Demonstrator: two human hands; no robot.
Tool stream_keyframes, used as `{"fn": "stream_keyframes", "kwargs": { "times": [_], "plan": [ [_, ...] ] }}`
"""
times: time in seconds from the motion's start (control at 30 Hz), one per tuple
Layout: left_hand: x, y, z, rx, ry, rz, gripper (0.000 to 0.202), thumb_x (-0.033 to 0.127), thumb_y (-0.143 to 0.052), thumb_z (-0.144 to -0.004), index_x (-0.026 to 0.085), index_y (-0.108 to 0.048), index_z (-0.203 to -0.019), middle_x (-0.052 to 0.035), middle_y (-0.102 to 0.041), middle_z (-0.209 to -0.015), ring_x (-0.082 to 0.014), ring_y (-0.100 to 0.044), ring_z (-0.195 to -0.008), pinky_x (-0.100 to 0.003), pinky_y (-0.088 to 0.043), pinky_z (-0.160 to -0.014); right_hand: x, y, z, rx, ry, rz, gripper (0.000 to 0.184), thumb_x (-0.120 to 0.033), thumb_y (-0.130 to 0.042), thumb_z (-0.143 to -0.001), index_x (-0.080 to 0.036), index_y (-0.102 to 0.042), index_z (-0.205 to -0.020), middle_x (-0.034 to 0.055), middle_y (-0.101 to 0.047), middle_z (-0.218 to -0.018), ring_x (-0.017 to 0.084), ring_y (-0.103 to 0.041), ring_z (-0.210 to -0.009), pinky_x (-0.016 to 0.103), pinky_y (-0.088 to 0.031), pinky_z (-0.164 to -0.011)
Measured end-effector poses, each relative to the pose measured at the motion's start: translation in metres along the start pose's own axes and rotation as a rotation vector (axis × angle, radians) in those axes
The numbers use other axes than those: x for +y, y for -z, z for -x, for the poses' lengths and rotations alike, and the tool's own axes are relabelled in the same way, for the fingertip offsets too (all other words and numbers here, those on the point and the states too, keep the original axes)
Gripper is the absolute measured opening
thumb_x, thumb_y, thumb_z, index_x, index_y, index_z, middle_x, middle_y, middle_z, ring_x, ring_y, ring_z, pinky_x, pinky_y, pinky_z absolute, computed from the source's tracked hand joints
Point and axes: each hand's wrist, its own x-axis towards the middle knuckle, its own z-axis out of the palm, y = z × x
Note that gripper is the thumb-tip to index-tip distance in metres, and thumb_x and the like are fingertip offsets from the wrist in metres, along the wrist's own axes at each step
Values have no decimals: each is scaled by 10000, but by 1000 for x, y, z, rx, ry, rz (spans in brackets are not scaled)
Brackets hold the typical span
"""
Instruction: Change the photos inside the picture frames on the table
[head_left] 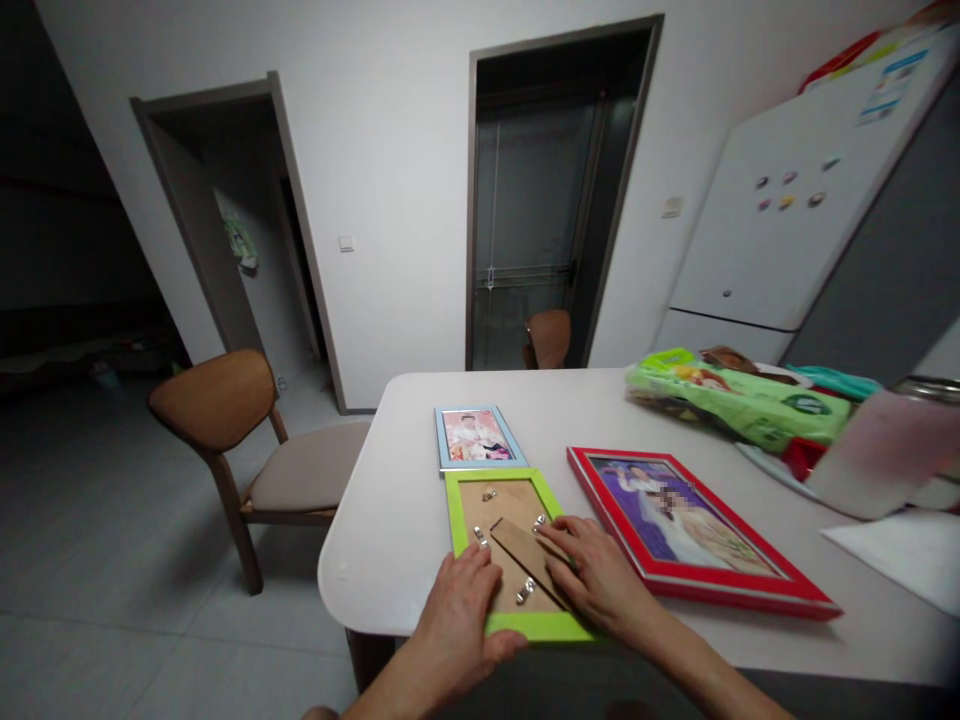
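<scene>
A lime-green picture frame (pixel 526 628) lies face down on the table, its brown backing board (pixel 504 494) upward. Several small metal clips (pixel 526 590) sit around the board. A hinged stand leg (pixel 525 556) runs slantwise across it. My left hand (pixel 459 612) is open, its fingers resting over the frame's left edge by the left clip and the thumb stretched out near the bottom edge. With fingers apart, my right hand (pixel 600 575) is open over the right side, a fingertip touching the right clip (pixel 538 523). Part of the right edge is hidden beneath it.
Beyond the green frame lies a light-blue picture frame (pixel 480 440), face up. A larger red picture frame (pixel 697 525) lies right of my hand. Green packages (pixel 739 395), a pink-tinted jar (pixel 877 450) and white paper (pixel 900 555) are at the right. A chair (pixel 307 470) stands left.
</scene>
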Motion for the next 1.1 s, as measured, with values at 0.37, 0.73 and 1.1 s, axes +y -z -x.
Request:
{"fn": "stream_keyframes", "kwargs": {
  "times": [0.37,0.73,1.1],
  "plan": [
    [0,-2,-1,-49,48,-44,620,456,-665,-559,165,-466,-1069,-97,-415,-1240,-238,-355,-1140,-405,-227,-965,4,-2,-12,19,-61,50,326,-286,-340,-798,-139,-622,-873,104,-518,-897,197,-446,-848,311,-335,-768],
    [-4,-6,1,-33,11,-21,567,368,-705,-544,156,-487,-1023,-91,-439,-1220,-238,-370,-1127,-401,-254,-966,-30,-11,-23,-20,40,-40,295,-206,-362,-774,-195,-587,-965,69,-540,-975,179,-441,-901,306,-316,-773],
    [-6,-1,1,-2,-26,40,437,339,-732,-507,177,-520,-853,-49,-518,-1090,-213,-446,-1012,-341,-335,-897,-55,-13,-33,-190,228,60,184,-256,-424,-781,-240,-567,-894,54,-525,-931,199,-405,-890,325,-273,-732]
  ]
}}
